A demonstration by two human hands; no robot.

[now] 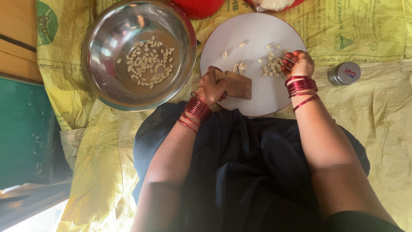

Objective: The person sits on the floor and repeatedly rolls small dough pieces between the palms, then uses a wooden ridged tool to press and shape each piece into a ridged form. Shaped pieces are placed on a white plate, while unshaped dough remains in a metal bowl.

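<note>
A round white plate (257,38) lies in front of me with small pale dough pieces (271,66) scattered on it. My left hand (211,88) grips a small ridged wooden board (237,84) at the plate's near edge. My right hand (297,63) rests on the plate's right side, fingers curled over the pile of dough pieces; I cannot tell whether it pinches one. Both wrists wear red bangles. To the left stands a steel bowl (103,64) with several shaped pale pieces (148,62) in its bottom.
Everything lies on a yellow printed sheet (377,111) spread on the floor. A small round metal tin (344,73) sits right of the plate. Red containers (198,6) stand at the far edge. A green surface (21,129) and wooden planks lie at the left. My dark-clothed lap fills the foreground.
</note>
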